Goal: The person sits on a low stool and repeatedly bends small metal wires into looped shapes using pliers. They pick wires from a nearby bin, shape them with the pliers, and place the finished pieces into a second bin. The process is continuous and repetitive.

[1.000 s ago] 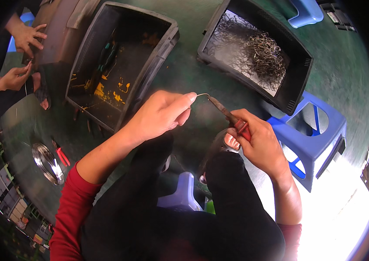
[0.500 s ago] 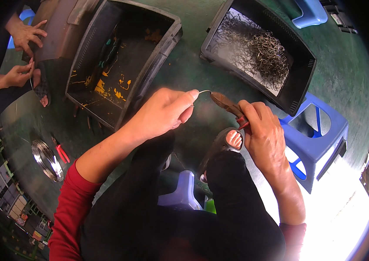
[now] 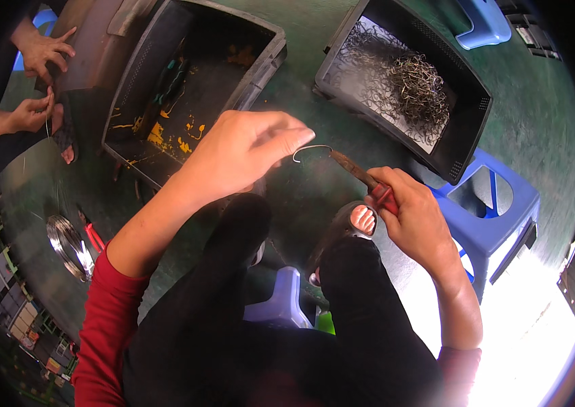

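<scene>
My right hand (image 3: 413, 214) is closed round the red handles of a pair of pliers (image 3: 357, 169) with rusty brown jaws. From the tip of the jaws a short piece of thin wire (image 3: 313, 146) runs to the left, curved, its free end bent into a small hook. Just above that hooked end is my left hand (image 3: 250, 149), thumb stretched out and a gap between thumb and forefinger. The other fingers are partly hidden and blurred. Whether the thumb touches the wire cannot be made out.
A black crate (image 3: 403, 81) at the far right holds a heap of bent wire hooks. Another black crate (image 3: 192, 88), stained yellow, stands left of it. A wire coil (image 3: 69, 247) and red-handled pliers (image 3: 93, 234) lie at left. Blue stool (image 3: 491, 203) at right; a co-worker's hands (image 3: 43, 54) at upper left.
My left hand has risen slightly and loosened from the wire, whose hooked end now shows. The pliers and my right hand have shifted a little down and to the right.
</scene>
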`<action>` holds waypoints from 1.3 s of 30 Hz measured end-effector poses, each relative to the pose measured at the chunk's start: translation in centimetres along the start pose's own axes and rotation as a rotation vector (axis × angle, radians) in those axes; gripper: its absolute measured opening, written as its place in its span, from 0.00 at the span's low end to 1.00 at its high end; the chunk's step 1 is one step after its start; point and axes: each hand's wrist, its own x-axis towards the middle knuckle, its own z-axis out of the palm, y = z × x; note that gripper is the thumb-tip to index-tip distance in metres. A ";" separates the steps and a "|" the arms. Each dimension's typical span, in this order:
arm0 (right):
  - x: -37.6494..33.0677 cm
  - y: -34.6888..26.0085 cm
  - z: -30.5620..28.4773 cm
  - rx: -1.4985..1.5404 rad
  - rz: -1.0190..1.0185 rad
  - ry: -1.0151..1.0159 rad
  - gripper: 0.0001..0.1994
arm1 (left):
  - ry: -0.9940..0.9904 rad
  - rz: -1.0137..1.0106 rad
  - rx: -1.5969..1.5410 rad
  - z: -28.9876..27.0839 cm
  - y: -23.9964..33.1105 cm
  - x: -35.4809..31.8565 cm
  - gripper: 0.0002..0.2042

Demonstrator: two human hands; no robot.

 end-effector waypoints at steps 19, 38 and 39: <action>0.1 -0.6 -0.8 0.565 0.247 -0.352 0.16 | -0.327 -0.435 -0.777 0.0 -1.9 0.0 0.11; 0.1 0.1 -0.3 0.606 0.194 -0.400 0.14 | -0.307 -0.363 -0.566 0.5 -0.7 -0.3 0.11; 0.0 0.2 -0.3 0.608 0.183 -0.388 0.15 | -0.296 -0.351 -0.539 0.6 -0.5 -0.4 0.11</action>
